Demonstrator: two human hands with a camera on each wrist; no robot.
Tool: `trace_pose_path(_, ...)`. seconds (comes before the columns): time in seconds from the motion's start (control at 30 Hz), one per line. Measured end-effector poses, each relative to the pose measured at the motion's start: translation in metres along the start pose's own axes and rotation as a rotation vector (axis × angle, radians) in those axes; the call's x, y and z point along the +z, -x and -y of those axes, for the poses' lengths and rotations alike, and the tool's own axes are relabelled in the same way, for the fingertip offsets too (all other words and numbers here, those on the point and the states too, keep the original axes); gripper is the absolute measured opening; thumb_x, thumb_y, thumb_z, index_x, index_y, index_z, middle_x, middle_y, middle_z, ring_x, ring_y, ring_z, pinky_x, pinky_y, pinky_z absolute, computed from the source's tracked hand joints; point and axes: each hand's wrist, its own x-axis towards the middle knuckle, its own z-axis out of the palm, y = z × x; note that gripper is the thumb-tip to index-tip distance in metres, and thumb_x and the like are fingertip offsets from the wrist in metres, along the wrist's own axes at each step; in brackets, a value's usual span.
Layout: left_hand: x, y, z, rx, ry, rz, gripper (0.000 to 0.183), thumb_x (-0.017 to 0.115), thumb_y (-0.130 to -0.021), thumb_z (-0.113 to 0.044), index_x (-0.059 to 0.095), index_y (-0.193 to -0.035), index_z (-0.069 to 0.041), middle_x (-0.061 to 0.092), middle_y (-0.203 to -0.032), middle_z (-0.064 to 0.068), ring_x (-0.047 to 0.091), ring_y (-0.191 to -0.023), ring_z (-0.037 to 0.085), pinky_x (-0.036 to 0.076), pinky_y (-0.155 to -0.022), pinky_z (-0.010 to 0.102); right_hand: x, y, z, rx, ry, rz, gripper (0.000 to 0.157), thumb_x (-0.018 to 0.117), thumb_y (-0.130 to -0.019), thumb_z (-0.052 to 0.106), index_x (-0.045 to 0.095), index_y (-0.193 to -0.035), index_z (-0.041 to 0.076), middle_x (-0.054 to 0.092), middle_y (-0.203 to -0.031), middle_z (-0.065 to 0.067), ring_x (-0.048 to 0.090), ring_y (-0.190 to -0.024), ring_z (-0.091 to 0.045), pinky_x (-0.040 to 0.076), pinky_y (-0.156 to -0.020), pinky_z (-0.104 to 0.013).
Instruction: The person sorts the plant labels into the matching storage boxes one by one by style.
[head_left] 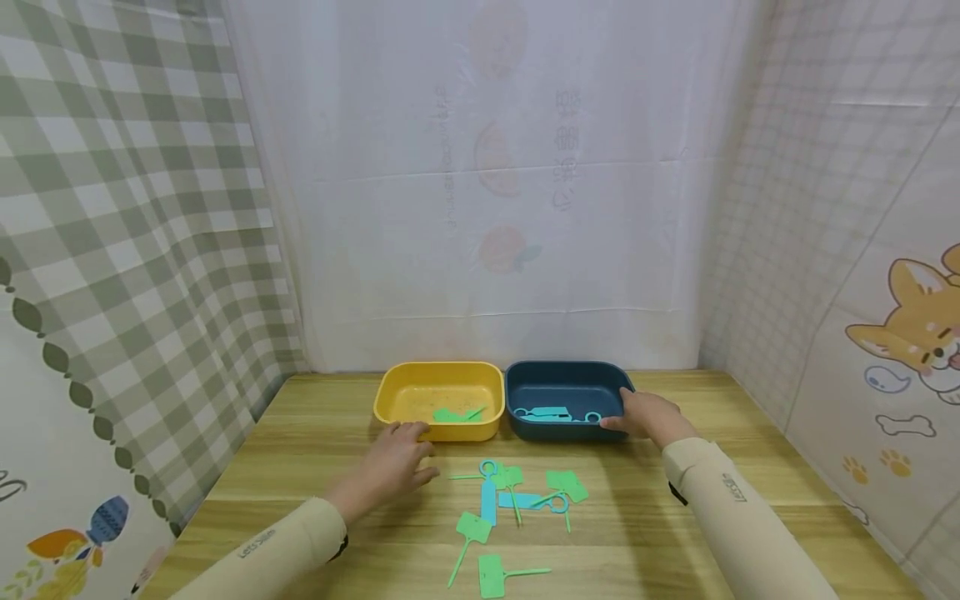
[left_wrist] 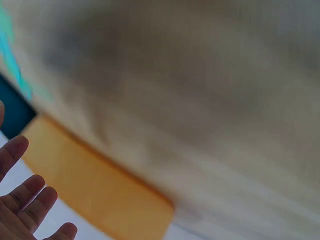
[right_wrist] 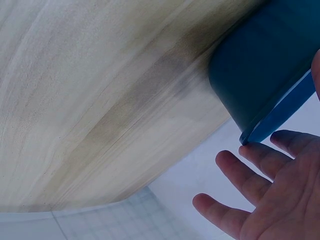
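My left hand [head_left: 393,462] is just in front of the yellow bin [head_left: 390,417], fingers spread and holding nothing. My right hand [head_left: 651,415] is at the right side of the dark blue bin [head_left: 570,432], fingers loosely extended; in the right wrist view its fingertips [right_wrist: 252,149] are right at the bin's rim. Several green plant labels [head_left: 491,577] with thin stakes lie on the table between the hands, overlapping blue ring-ended tags [head_left: 488,500]. Inside the yellow bin are green labels [head_left: 447,415]; the dark blue bin holds blue ring-ended tags [head_left: 546,413].
The two bins stand side by side at the back of the wooden table [head_left: 322,433], close to a white curtain [head_left: 495,275]. A checked cloth [head_left: 142,167] hangs on the left, and a patterned cloth [head_left: 847,275] on the right.
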Motion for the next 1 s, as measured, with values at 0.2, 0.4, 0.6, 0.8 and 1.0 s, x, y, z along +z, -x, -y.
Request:
trace_pose_path(0.2,0.014,0.018,-0.029,0.062,0.039,0.098,0.047,0.056,-0.08,-0.058,0.067,-0.101,-0.018,0.05,-0.124,0.011,0.048,-0.111,0.028,0.037,-0.09,0.053,0.002,0.0,0.001,-0.004,-0.006,-0.003,0.089,0.053,-0.083,0.056,0.027,-0.135,-0.012,0.037,-0.129,-0.035,0.039,-0.114,-0.049,0.04,-0.081,-0.058)
trace_pose_path(0.4,0.019,0.028,-0.052,0.09,0.078,0.163,0.069,0.041,-0.075,-0.074,0.057,-0.113,-0.019,0.04,-0.133,0.014,0.039,-0.12,0.031,0.035,-0.09,0.056,0.001,0.002,0.001,-0.002,-0.008,-0.009,0.09,0.053,-0.083,0.056,0.027,-0.135,-0.012,0.035,-0.129,-0.036,0.036,-0.115,-0.05,0.038,-0.083,-0.059)
trace_pose_path(0.6,0.026,0.031,-0.062,0.105,0.079,0.188,0.076,0.037,-0.072,-0.078,0.052,-0.116,-0.018,0.036,-0.135,0.015,0.036,-0.122,0.03,0.035,-0.09,0.056,0.001,0.003,0.001,0.001,-0.017,-0.006,0.088,0.053,-0.084,0.054,0.026,-0.135,-0.012,0.035,-0.13,-0.036,0.036,-0.116,-0.05,0.038,-0.084,-0.059)
trace_pose_path(0.8,0.028,0.032,-0.054,0.074,0.094,0.151,0.066,0.05,-0.074,-0.07,0.053,-0.115,-0.018,0.038,-0.134,0.015,0.036,-0.122,0.03,0.035,-0.089,0.056,0.002,0.002,0.002,0.0,-0.018,-0.008,0.087,0.053,-0.084,0.054,0.026,-0.135,-0.012,0.034,-0.13,-0.036,0.036,-0.116,-0.05,0.038,-0.084,-0.058)
trace_pose_path(1.0,0.027,0.035,-0.031,0.024,0.036,0.134,0.054,0.058,-0.077,-0.06,0.055,-0.109,-0.016,0.041,-0.13,0.015,0.038,-0.121,0.031,0.035,-0.089,0.057,0.001,0.002,0.001,-0.013,-0.006,-0.012,0.089,0.052,-0.083,0.056,0.027,-0.135,-0.013,0.036,-0.129,-0.036,0.037,-0.115,-0.05,0.038,-0.084,-0.058)
